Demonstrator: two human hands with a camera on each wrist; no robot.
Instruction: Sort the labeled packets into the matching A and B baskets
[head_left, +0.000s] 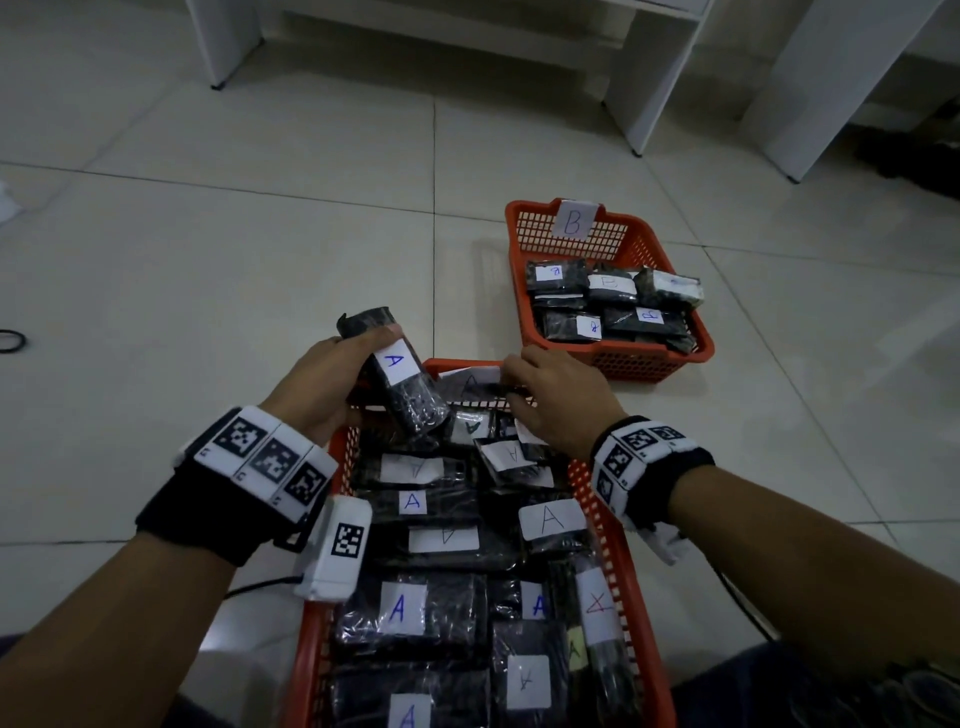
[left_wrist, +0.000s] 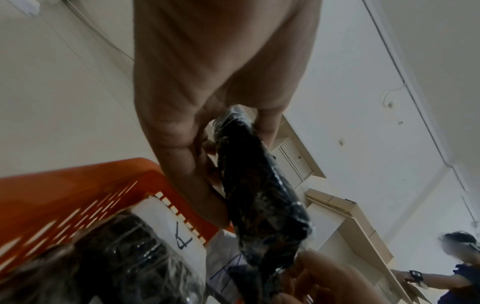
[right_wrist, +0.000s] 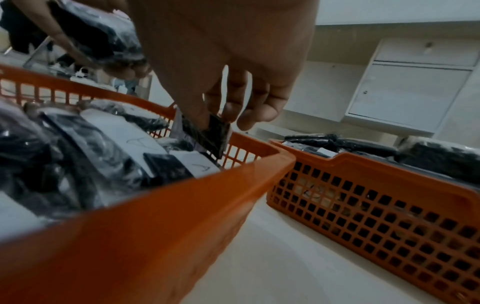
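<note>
So you've got two orange baskets on the tiled floor and two hands in play. Your left hand (head_left: 322, 379) has its fingers and thumb wrapped around one black packet (head_left: 402, 384) with an "A" label, holding it tilted over the far left corner of the near basket (head_left: 605, 525). That basket is packed with A packets: I count roughly a dozen white labels, but the bottom edge cuts some off and a few letters sit upside down or too faint to read. One label near the right wall looks like a red X or a scrawled A, can't tell. Your right hand (head_left: 558, 402) is at the far rim, fingertips pinching the top of a small packet (right_wrist: 206, 134) standing against the mesh; its label isn't readable. Further right and apart sits the B basket (head_left: 696, 332), with a paper "B" tag on its far wall and about six packets inside, four with B labels you can read, the others turned or blurry.
</note>
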